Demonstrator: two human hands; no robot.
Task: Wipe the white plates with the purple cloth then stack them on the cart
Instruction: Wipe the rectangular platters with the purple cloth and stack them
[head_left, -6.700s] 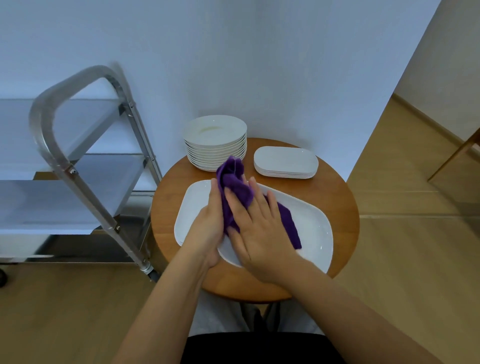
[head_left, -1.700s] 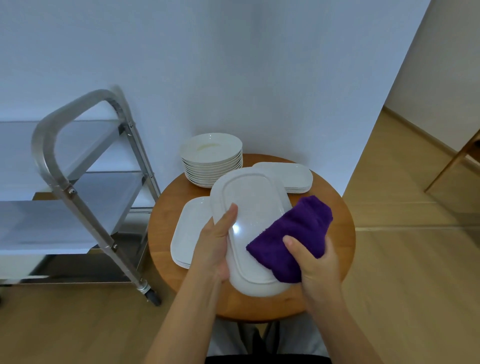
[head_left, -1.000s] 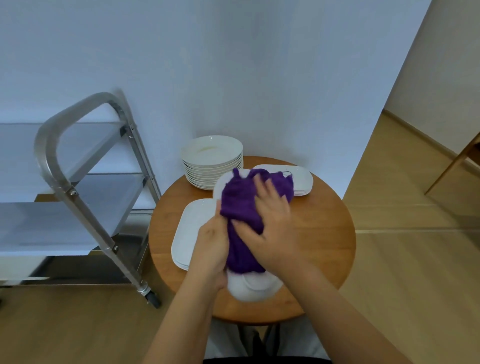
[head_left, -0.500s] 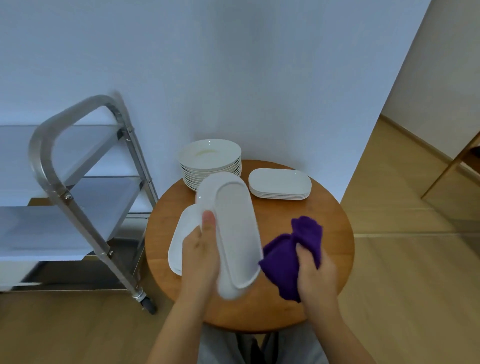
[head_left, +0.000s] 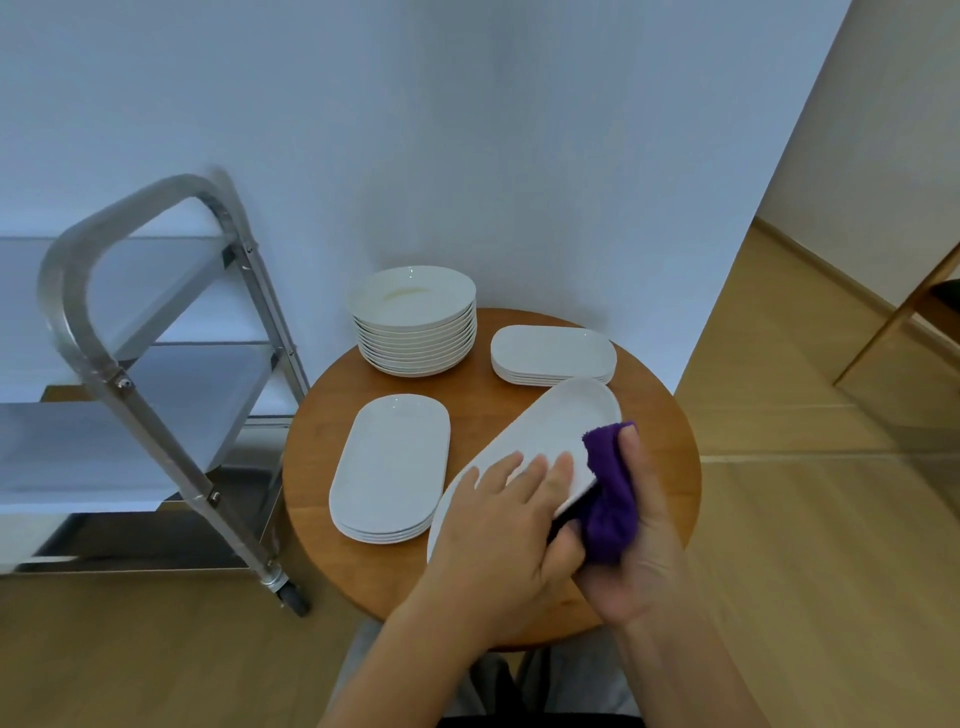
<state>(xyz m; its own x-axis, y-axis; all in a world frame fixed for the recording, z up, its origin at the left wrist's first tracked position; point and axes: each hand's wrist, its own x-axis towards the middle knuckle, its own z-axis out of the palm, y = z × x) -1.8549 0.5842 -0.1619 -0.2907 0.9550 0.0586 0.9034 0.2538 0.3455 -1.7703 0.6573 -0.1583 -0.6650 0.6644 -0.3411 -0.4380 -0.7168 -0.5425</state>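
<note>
My left hand (head_left: 506, 525) grips a long white oval plate (head_left: 558, 423), held tilted above the round wooden table (head_left: 657, 415). My right hand (head_left: 631, 545) holds the bunched purple cloth (head_left: 610, 488) against the plate's right edge and underside. On the table's left side lies a short stack of oval plates (head_left: 392, 465). A tall stack of round plates (head_left: 415, 319) stands at the back, with a low stack of small oblong plates (head_left: 553, 356) to its right. The steel cart (head_left: 156, 374) stands left of the table, its shelves bare.
A white wall runs close behind the table and cart. The cart's slanted handle frame and a caster (head_left: 293, 600) sit near the table's left edge. A wooden chair leg (head_left: 893, 322) shows at the far right on the wood floor.
The held plate has swung from upright on the left to a flatter tilt on the right. The cloth has gone from beside the plate to its right edge and underside.
</note>
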